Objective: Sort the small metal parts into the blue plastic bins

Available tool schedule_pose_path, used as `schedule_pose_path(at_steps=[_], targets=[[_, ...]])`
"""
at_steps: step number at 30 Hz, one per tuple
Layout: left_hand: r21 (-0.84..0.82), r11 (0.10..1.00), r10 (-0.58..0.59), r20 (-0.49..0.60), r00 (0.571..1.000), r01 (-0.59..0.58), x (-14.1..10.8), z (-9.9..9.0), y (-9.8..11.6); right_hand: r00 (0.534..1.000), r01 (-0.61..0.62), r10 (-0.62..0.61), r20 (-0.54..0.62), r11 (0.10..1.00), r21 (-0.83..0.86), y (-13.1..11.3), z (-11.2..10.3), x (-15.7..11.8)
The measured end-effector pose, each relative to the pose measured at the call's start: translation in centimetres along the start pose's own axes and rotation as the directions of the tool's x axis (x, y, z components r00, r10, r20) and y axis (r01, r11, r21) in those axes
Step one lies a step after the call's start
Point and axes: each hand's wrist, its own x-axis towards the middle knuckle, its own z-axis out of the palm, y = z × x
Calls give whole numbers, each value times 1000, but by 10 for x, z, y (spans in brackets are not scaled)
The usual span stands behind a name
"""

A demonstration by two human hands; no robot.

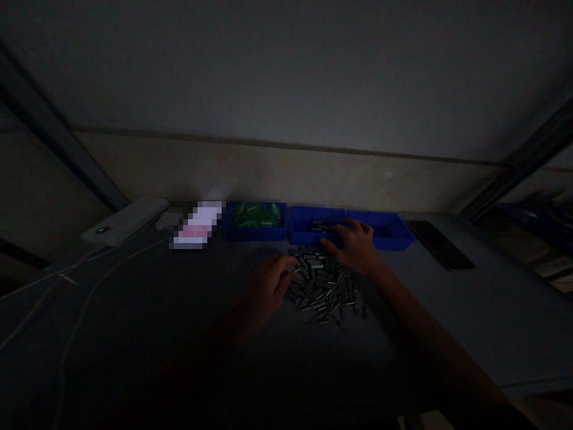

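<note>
A loose pile of small metal pins (320, 289) lies on the dark table (170, 316). At the pile's left edge, my left hand (268, 286) is closed in a pinch on a thin metal pin (294, 270). My right hand (356, 245) reaches over the front rim of the middle blue bin (316, 237), its fingers bent and apart above the bin's right part. A few metal pieces (319, 227) lie in that bin beside the fingertips. Whether the right fingers hold a piece is too dark to tell.
A blue bin (255, 234) with green contents stands left, another blue bin (394, 240) right. A dark phone (441, 245) lies at the right. A lit, blurred screen (199, 226), a white device (128, 222) and cables (96, 286) are at the left. A wall rises behind.
</note>
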Motion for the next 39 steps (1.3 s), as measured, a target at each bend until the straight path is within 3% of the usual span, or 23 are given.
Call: schedule_pose_path(at_steps=[2, 6, 8, 11, 14, 19, 25, 30, 39], targets=[[-15, 1000, 1, 1, 1000, -1, -1, 0, 2, 1000, 11, -11, 5, 1000, 1, -2, -1, -2], [-65, 998, -1, -11, 1000, 0, -2, -2, 4, 992, 40, -30, -125, 996, 75, -19, -15, -16], [-117, 993, -22, -9, 1000, 21, -1, -4, 5, 985, 133, -112, -132, 979, 157, -32, -23, -25], [-201, 977, -68, -11, 998, 65, 0, -6, 7, 946, 320, -322, -38, 910, 263, -51, -28, -37], [-245, 965, -101, -15, 995, 95, 2, -7, 7, 917, 388, -399, -29, 870, 303, -60, -23, -41], [-256, 962, -101, -22, 995, 92, 2, -8, 8, 926, 374, -369, -84, 862, 341, -60, -17, -40], [-134, 990, -52, -53, 997, 45, 2, -10, 9, 953, 300, -262, -149, 875, 381, -55, -21, -37], [-75, 997, -31, -53, 998, 27, 3, -11, 9, 954, 300, -264, -144, 859, 415, -55, -21, -38], [-52, 994, -98, 39, 994, 100, 3, -12, 12, 931, 362, -340, -130, 827, 430, -56, -23, -38]])
